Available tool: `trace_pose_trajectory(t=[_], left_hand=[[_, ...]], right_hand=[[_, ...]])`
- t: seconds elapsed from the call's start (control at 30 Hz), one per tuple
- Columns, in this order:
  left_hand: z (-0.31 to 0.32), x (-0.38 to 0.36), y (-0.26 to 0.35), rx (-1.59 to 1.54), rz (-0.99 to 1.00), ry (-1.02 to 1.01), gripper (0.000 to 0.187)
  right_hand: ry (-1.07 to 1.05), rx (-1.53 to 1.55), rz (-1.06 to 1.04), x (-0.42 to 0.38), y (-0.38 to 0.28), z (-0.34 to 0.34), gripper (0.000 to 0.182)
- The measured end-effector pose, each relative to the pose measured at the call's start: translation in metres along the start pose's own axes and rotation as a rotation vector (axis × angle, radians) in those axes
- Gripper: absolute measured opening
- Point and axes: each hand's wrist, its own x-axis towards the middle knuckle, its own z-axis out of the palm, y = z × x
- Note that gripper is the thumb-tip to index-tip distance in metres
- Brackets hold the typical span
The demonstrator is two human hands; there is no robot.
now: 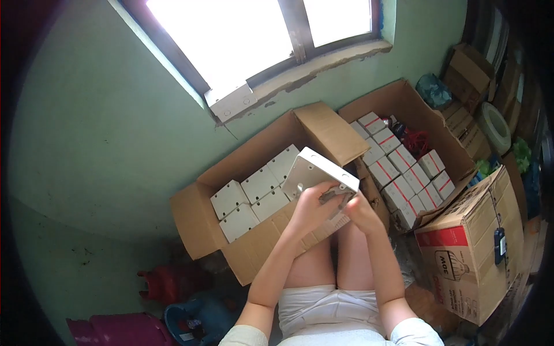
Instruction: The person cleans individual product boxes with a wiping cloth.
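left hand [314, 203] curled round white box [329, 165]; right hand [362, 214] gripping its corner (likely steadying it) | carton [251, 249] left of both

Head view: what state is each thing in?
White box: held, tilted
Left hand: closed on that box
Right hand: at its corner, grip unclear
Left carton: open, holding white boxes
Right carton: open, holding red-striped boxes
30W carton: seems shut
Window: open or shut unclear
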Motion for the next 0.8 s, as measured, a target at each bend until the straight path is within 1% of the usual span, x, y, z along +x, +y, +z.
trace_pose_trajectory(t=[0.03,0.07,0.1,0.13,0.17,0.2,0.23,0.27,0.33,0.37,0.4,0.47,0.5,0.53,0.57,0.6,0.63,0.67,0.73,0.77,0.8], left_hand=[[0.000,-0.002,0.006,0.012,-0.032,-0.022,0.028],[-0.001,-0.003,0.006,0.009,-0.037,-0.028,0.028],[-0.001,-0.001,0.007,0.152,0.063,-0.030,0.029],[0.000,0.000,0.007,0.293,0.162,-0.030,0.029],[0.002,0.001,0.007,0.288,0.159,-0.033,0.029],[0.005,0.004,0.007,0.219,0.081,0.048,0.028],[0.007,0.004,0.006,0.153,0.003,0.129,0.028],[0.009,0.003,0.003,0.154,-0.001,0.130,0.028],[0.014,0.003,-0.004,0.010,-0.023,0.313,0.024],[0.017,0.004,-0.006,-0.120,-0.052,0.397,0.019],[0.015,0.006,-0.009,-0.120,-0.059,0.399,0.019],[0.013,0.013,-0.012,-0.533,-0.108,0.621,0.010],[0.018,0.013,-0.011,-0.649,-0.139,0.673,0.008],[0.023,0.010,-0.010,-0.652,-0.141,0.673,0.008],[0.026,0.005,-0.009,-0.570,-0.137,0.613,0.007],[0.028,0.002,-0.008,-0.487,-0.128,0.550,0.008],[0.028,-0.001,-0.007,-0.266,-0.095,0.399,0.010],[0.025,-0.001,-0.007,-0.265,-0.098,0.397,0.010],[0.015,0.002,-0.004,-0.176,0.003,0.332,0.011],[0.012,0.009,-0.001,-0.357,-0.074,0.397,0.012],[0.006,0.012,0.004,-0.509,-0.227,0.464,0.013]], right_hand=[[0.003,0.387,0.170,-0.001,-0.013,0.002,0.078],[0.009,0.771,0.331,0.000,-0.024,0.003,0.082],[0.125,0.747,0.367,0.003,-0.029,0.009,0.083],[0.132,0.747,0.367,0.006,-0.032,0.013,0.083],[0.183,0.717,0.408,0.007,-0.036,0.016,0.077],[0.231,0.685,0.446,0.010,-0.038,0.018,0.071],[0.226,0.729,0.437,0.012,-0.039,0.021,0.057],[0.226,0.731,0.441,0.011,-0.038,0.021,0.057],[0.219,0.782,0.422,0.014,-0.032,0.024,0.050],[0.215,0.784,0.425,0.013,-0.032,0.026,0.050],[0.223,0.799,0.422,0.009,-0.031,0.031,0.050],[0.236,0.811,0.425,0.004,-0.035,0.041,0.050],[0.281,0.701,0.420,0.003,-0.038,0.046,0.056],[0.326,0.591,0.411,0.003,-0.040,0.049,0.063],[0.329,0.591,0.410,0.003,-0.038,0.045,0.063],[0.266,0.708,0.367,0.006,-0.035,0.038,0.057],[0.202,0.823,0.322,0.010,-0.035,0.033,0.052],[0.205,0.826,0.324,0.011,-0.036,0.029,0.052],[0.211,0.706,0.322,0.013,-0.039,0.024,0.054],[0.256,0.670,0.375,0.012,-0.033,0.028,0.057],[0.253,0.669,0.376,0.010,-0.033,0.033,0.057]])
